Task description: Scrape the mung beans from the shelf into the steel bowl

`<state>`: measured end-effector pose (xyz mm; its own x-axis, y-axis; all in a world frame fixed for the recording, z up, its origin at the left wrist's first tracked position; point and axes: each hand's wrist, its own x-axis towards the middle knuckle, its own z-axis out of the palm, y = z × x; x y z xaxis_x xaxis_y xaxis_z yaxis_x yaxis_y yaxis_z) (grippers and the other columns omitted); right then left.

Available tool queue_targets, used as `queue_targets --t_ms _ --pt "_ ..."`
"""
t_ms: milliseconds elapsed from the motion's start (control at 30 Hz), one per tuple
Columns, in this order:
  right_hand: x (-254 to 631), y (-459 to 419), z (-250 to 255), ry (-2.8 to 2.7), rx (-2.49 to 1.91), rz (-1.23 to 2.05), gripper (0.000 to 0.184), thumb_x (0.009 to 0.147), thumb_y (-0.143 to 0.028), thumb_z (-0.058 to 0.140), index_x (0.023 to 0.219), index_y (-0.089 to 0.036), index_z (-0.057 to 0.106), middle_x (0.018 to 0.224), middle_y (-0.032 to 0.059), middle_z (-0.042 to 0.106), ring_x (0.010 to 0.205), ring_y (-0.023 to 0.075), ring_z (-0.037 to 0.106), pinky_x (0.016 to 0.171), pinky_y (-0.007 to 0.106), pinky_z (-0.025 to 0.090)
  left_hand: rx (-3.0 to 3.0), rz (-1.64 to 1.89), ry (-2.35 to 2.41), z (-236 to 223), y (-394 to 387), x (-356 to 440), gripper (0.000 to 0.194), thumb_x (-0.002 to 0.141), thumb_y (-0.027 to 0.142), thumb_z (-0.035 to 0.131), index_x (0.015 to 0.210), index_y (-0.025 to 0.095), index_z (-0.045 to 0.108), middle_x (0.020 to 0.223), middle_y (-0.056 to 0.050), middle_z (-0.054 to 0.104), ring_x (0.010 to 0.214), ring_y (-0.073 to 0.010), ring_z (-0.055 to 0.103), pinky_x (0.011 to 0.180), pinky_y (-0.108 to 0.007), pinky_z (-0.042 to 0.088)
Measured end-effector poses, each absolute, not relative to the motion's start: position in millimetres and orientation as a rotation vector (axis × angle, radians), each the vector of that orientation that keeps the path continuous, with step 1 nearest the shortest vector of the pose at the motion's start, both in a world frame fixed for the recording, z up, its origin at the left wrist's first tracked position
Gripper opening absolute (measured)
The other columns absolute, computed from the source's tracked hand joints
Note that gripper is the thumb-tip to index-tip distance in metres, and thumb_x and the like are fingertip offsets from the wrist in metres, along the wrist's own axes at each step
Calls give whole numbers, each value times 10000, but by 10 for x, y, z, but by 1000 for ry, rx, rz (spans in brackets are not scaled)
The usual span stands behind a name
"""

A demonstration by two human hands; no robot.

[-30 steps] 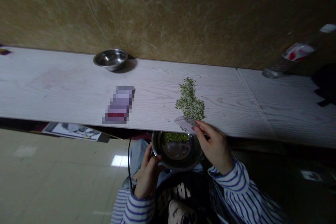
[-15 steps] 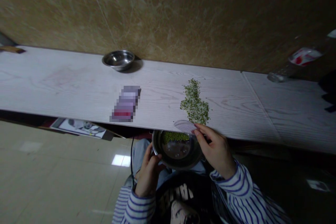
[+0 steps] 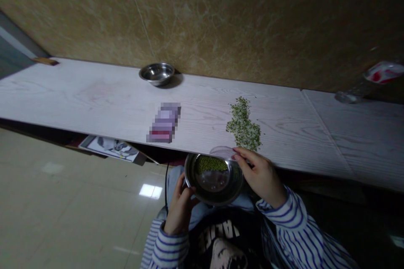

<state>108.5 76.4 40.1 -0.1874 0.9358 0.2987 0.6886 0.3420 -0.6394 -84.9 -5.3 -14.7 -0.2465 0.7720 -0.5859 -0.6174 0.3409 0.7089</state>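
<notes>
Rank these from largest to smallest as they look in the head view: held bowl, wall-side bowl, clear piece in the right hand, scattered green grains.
1. Held bowl
2. Scattered green grains
3. Wall-side bowl
4. Clear piece

The bowls' true order is unsure: the held one looks nearer.

Held bowl (image 3: 216, 183) and far bowl (image 3: 157, 75) are glossy metal — the rounded piece (image 3: 221, 151) clear plastic, the counter (image 3: 202, 122) matt woodgrain.

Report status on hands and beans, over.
Left hand holding bowl. Right hand pinching clear plastic piece. Beans scattered on counter, more in bowl. Pixelated item lies left, seemingly out of the way.
</notes>
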Motion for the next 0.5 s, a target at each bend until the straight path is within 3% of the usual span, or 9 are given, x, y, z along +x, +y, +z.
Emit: queue_targets --t_ms 367,500 --pt "1319 619 355 -1866 -1454 440 268 894 -313 541 1068 -191 703 1024 86 747 893 208 713 797 331 582 142 1321 1247 -259 -126 -835 551 630 221 666 1171 231 566 1030 -58 631 835 -197 581 617 -287 505" --pt "1384 571 358 -1831 -1462 433 261 889 -324 550 1058 -202 706 995 77 754 874 208 716 783 329 585 167 1274 1268 -282 -151 -796 550 632 217 661 1174 240 570 872 -30 645 739 -187 568 587 -291 495"
